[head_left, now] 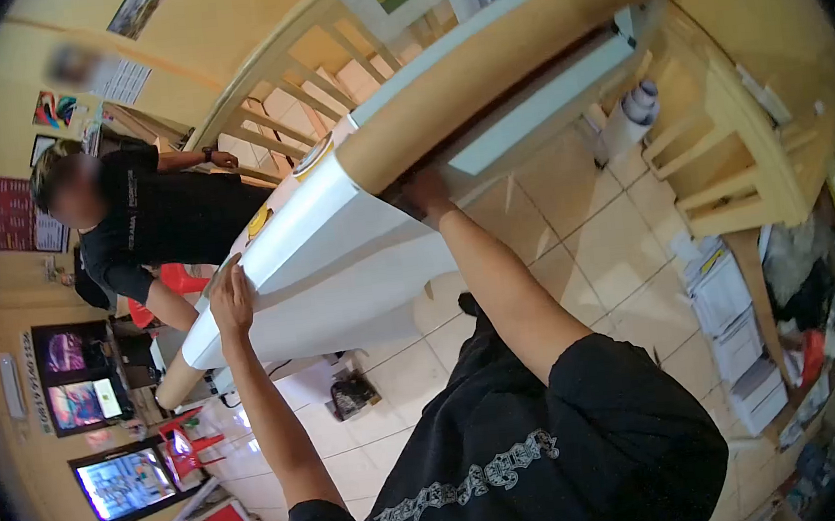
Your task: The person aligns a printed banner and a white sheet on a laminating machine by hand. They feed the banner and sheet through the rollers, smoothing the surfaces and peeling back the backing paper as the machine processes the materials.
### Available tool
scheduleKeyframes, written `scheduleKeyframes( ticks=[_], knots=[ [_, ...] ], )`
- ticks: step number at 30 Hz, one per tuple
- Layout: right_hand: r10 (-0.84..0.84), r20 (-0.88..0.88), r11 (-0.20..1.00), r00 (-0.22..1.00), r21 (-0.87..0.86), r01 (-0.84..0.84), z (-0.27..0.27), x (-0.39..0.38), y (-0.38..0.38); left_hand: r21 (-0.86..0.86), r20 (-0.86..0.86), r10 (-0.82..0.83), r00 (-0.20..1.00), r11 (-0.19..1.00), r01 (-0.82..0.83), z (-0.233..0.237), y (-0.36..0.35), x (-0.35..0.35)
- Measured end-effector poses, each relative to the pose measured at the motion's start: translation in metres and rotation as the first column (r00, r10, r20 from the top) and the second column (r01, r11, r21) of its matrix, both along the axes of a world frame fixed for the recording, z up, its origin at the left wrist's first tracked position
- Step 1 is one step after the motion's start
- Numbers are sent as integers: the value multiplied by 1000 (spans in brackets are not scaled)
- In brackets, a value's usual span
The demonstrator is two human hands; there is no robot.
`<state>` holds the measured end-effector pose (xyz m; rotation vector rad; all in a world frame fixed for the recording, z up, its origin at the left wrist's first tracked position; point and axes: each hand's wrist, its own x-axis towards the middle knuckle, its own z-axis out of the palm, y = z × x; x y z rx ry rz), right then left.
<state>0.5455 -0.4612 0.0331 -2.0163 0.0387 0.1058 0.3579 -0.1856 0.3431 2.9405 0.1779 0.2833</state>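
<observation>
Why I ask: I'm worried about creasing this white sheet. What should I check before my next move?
1. Left hand on the white sheet: ok.
2. Right hand clear of pinching by the brown roll: cannot tell; fingers in shadow.
3. Sheet pulled taut throughout: not ok; its lower part hangs loose.
4. Co-worker on the far side: ok.
5. Sheet's underside free of creases: cannot tell; not fully visible.
</observation>
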Motion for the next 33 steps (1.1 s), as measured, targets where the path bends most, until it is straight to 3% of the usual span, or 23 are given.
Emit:
scheduleKeyframes(
  ticks=[1,3,5,6,9,13,15,16,18,22,25,27,30,33],
  knots=[
    [94,-130,979,987,-168,-116,-8,1,0,7,8,-6,1000,1000,6,-2,0,-1],
    [20,-1,997,1000,-79,-20,-32,-1,9,-15,3,-1,1000,1000,1,-5,0,-4],
    [178,-162,947,971,-241,-214,10,-7,-9,-48,17,18,1000,999,-17,-4,-3,-7],
    [168,-99,955,981,-229,-187,41,-19,-22,-34,37,20,999,999,-19,-5,-5,-8],
    [158,-175,951,972,-237,-198,38,-17,-19,-14,91,27,995,1000,-25,-7,-13,-11],
    [78,-89,980,993,-175,-93,11,-20,-8,112,167,-23,986,994,4,-16,-12,-15],
    [174,33,929,984,-337,-153,-10,-13,-4,161,193,-28,981,987,-3,-18,-12,-16],
    [177,37,929,983,-337,-155,-15,-11,-3,138,179,-9,984,990,-16,-18,-12,-16],
    [139,33,978,990,-163,-132,-17,-15,-3,117,162,14,987,993,-33,-19,-12,-19],
    [159,116,969,981,-207,-132,0,-27,-15,171,220,-33,975,985,-5,-26,-10,-22],
    [207,50,954,977,-230,-190,17,-30,-23,192,232,-16,973,981,-30,-33,-9,-26],
    [197,-82,953,977,-217,-210,25,-33,-27,240,296,-59,953,971,-14,-37,-12,-27],
    [134,-129,969,983,-192,-157,30,-35,-27,247,324,-33,945,968,-51,-42,-19,-30],
    [121,-44,967,992,-219,-128,3,-34,-19,239,355,-14,935,968,-77,-47,-25,-35]
  ],
)
